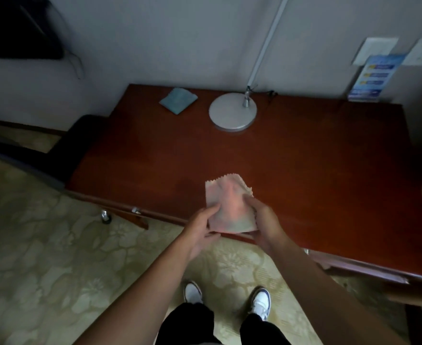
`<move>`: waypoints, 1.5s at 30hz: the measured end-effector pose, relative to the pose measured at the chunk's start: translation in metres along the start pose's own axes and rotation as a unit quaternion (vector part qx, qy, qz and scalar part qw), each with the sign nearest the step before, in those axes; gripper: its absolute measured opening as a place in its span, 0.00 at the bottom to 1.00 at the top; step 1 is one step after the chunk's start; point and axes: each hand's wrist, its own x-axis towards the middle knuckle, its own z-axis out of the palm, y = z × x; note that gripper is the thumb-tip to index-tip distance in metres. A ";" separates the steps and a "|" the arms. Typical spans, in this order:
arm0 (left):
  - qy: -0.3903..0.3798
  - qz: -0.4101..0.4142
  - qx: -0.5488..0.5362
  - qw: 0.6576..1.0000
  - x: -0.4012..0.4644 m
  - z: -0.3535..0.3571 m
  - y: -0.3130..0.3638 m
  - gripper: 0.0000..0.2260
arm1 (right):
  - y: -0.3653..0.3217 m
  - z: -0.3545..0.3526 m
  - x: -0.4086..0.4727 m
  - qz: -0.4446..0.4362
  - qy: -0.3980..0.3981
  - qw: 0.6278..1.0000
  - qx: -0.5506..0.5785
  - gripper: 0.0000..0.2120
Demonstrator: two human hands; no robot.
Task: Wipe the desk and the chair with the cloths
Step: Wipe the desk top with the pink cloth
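Note:
A pale pink cloth (pixel 226 202), folded, is held up over the front edge of the red-brown wooden desk (pixel 304 165). My left hand (pixel 202 225) pinches its lower left edge. My right hand (pixel 262 220) grips its right side with curled fingers. A second cloth, light blue (pixel 178 100) and folded square, lies flat at the desk's far left corner. A dark chair (pixel 63 150) stands to the left of the desk, partly tucked beside it; only its dark seat and edge show.
A round grey lamp base (pixel 232 115) with a white arm stands at the back middle of the desk. A blue leaflet (pixel 371 78) leans on the wall at the back right. The floor is patterned and beige; a caster wheel (pixel 105 216) shows under the desk's left.

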 end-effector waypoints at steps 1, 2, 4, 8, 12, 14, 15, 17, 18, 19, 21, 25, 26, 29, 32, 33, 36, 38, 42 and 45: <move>-0.005 0.014 -0.016 1.000 -0.002 -0.011 0.004 0.14 | 0.001 0.011 0.002 0.013 -0.010 1.000 0.013 0.17; -0.001 0.038 -0.009 0.999 -0.004 -0.021 0.006 0.13 | 0.004 0.020 0.002 0.023 -0.017 0.999 0.020 0.18; 0.018 0.086 0.009 0.996 -0.006 -0.041 0.015 0.10 | 0.008 0.040 0.005 0.033 -0.031 0.999 0.017 0.18; 0.052 0.122 0.038 0.990 -0.004 -0.093 0.026 0.08 | 0.014 0.087 0.015 0.043 -0.050 0.998 0.005 0.19; 0.096 0.128 0.064 0.985 0.006 -0.157 0.036 0.05 | 0.028 0.147 0.032 0.060 -0.094 0.994 0.006 0.22; 0.106 0.141 0.058 0.983 0.010 -0.185 0.048 0.04 | 0.031 0.182 0.041 0.060 -0.103 0.993 0.005 0.20; 0.109 0.153 0.053 0.981 0.011 -0.203 0.056 0.04 | 0.034 0.202 0.048 0.058 -0.098 0.993 0.005 0.19; 0.104 0.173 0.048 0.978 0.011 -0.226 0.074 0.05 | 0.031 0.231 0.056 0.051 -0.082 0.995 0.007 0.19; 0.096 0.177 0.048 0.978 0.011 -0.242 0.083 0.06 | 0.029 0.247 0.060 0.051 -0.080 0.995 0.002 0.19; 0.089 0.179 0.052 0.978 0.011 -0.251 0.091 0.07 | 0.028 0.257 0.063 0.053 -0.085 0.995 -0.005 0.19; 0.081 0.181 0.052 0.979 0.013 -0.269 0.105 0.07 | 0.023 0.275 0.067 0.055 -0.106 0.993 -0.011 0.20; 0.069 0.150 0.011 0.986 0.027 -0.293 0.130 0.07 | 0.013 0.302 0.087 0.044 -0.113 0.992 -0.033 0.20; 0.060 0.138 0.001 0.989 0.031 -0.296 0.134 0.07 | 0.011 0.306 0.094 0.045 -0.094 0.994 -0.039 0.19; 0.050 0.118 0.004 0.992 0.051 -0.304 0.150 0.09 | 0.010 0.314 0.127 0.063 -0.051 0.996 -0.042 0.18; 0.068 0.101 0.025 0.992 0.079 -0.305 0.174 0.11 | 0.004 0.320 0.166 0.081 -0.034 0.995 -0.050 0.17; 0.078 0.098 0.036 0.992 0.089 -0.304 0.184 0.12 | 0.001 0.321 0.179 0.085 -0.025 0.994 -0.056 0.17; 0.104 0.104 0.079 0.986 0.120 -0.302 0.219 0.18 | -0.017 0.328 0.219 0.059 -0.011 0.995 -0.086 0.17; 0.113 0.115 0.100 0.982 0.151 -0.299 0.255 0.18 | -0.043 0.333 0.255 0.037 0.004 0.995 -0.095 0.17; 0.118 0.171 0.108 0.972 0.199 -0.297 0.325 0.12 | -0.102 0.349 0.316 -0.001 0.007 0.992 -0.124 0.14; 0.129 0.197 0.105 0.966 0.233 -0.295 0.363 0.13 | -0.126 0.358 0.352 -0.007 0.001 0.993 -0.118 0.16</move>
